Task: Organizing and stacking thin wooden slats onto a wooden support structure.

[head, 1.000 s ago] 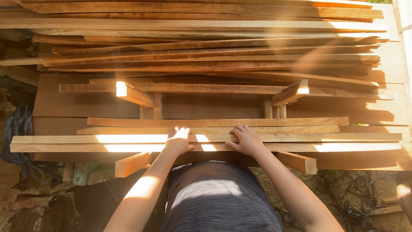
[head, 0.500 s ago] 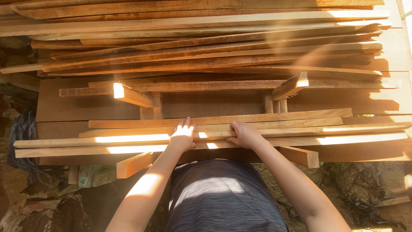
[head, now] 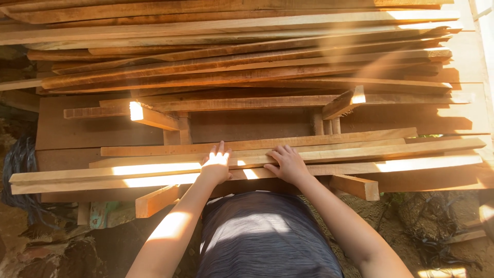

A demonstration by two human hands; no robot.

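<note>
Timber fills nearly the whole view: a rough wooden surface (head: pixel 103 131) of wide dark boards carries everything, lit by low, warm sunlight that falls in bright patches and leaves long shadows. The place looks like an outdoor work area, with bare earth and rubble (head: pixel 46 247) below the surface on the left and dirt with dark netting (head: pixel 432 221) on the right.

Along the near edge lie several long thin slats (head: pixel 360 154), running left to right and stacked loosely on each other. The left hand (head: pixel 216 166) rests flat and open on them, fingers spread and pointing away from the body. The right hand (head: pixel 288 163) lies just beside it, also open, palm down on the same slats, fingers slightly curled over a slat's edge. Neither hand is closed around anything.

Beyond the slats stands a large pile of longer planks (head: pixel 247 51), layered unevenly and crossing at slight angles, taking up the far half of the surface. Between pile and slats, short wooden blocks (head: pixel 154 118) stick out toward the viewer on the left, and another block (head: pixel 343 103) does so on the right. Two more stubs (head: pixel 154 201) jut out under the near edge, one on each side of the person's dark striped shirt (head: pixel 267 231).
</note>
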